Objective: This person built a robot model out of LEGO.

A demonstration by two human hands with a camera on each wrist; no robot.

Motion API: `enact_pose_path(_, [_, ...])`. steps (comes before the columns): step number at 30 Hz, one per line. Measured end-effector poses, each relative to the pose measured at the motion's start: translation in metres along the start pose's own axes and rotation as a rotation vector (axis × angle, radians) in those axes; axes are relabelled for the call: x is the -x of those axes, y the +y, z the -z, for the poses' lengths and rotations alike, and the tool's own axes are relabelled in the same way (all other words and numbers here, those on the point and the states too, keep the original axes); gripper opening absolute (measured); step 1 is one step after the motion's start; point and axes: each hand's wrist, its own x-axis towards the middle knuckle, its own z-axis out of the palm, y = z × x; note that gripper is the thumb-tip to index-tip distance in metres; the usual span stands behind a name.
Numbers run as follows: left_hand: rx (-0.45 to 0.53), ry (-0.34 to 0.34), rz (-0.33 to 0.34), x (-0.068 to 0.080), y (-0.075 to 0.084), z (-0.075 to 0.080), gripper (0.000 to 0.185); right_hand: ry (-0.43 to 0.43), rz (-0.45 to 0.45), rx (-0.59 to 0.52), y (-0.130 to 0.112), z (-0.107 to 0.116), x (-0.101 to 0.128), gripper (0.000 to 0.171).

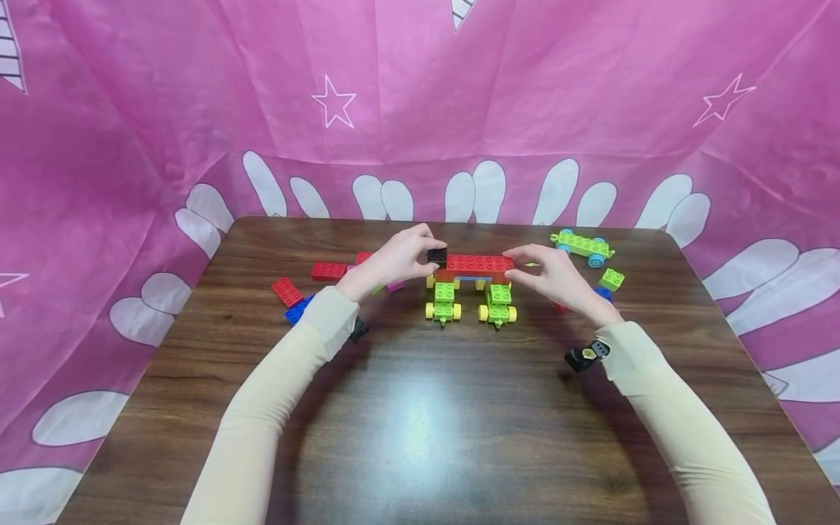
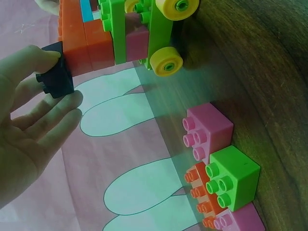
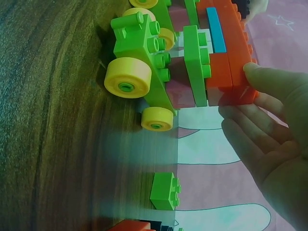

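Two green wheeled bases [image 1: 443,311] with yellow wheels stand side by side at the middle of the table, carrying pink and green bricks. Long red bricks [image 1: 477,264] bridge them on top, with a blue piece [image 3: 217,30] between the supports. My left hand [image 1: 408,257] pinches a black brick [image 2: 58,72] between thumb and fingers at the left end of the red bricks, its studs facing up. At the opposite end, my right hand [image 1: 550,273] holds the red brick, thumb [image 3: 269,79] along its upper edge and fingers at its far side.
Right of the build stand a green wheeled base with blue wheels [image 1: 582,245] and a loose green brick [image 1: 612,278]. Red bricks [image 1: 287,292] and a blue brick [image 1: 298,310] lie to the left. Pink [image 2: 211,129] and green [image 2: 235,177] bricks cluster behind my left arm. A pink curtain [image 1: 420,109] hangs behind the table.
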Motion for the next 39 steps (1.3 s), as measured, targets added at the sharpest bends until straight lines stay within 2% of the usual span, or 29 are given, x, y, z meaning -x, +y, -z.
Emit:
enact_pose_path(4, [-0.020, 0.005, -0.003, 0.000, 0.001, -0.001, 0.041, 0.004, -0.009, 0.006, 0.000, 0.000, 0.000, 0.037])
enact_pose_path(9, [-0.008, 0.041, 0.017, 0.003, 0.000, -0.006, 0.041, 0.005, -0.011, 0.002, 0.000, -0.002, 0.000, 0.037])
enact_pose_path(16, [0.150, 0.108, 0.088, 0.006, -0.006, -0.016, 0.045, 0.000, -0.022, 0.002, 0.001, -0.003, 0.000, 0.037])
enact_pose_path(23, [0.270, 0.106, 0.121, 0.007, -0.010, -0.020, 0.040, -0.001, -0.032, 0.001, 0.001, -0.002, 0.000, 0.037])
enact_pose_path(29, [0.281, 0.127, 0.099, 0.006, -0.012, -0.023, 0.037, -0.003, -0.044, -0.014, 0.000, -0.001, 0.000, 0.038])
enact_pose_path(39, [0.244, 0.100, 0.117, 0.005, -0.012, -0.023, 0.038, -0.001, -0.028, 0.034, -0.001, -0.002, -0.001, 0.037])
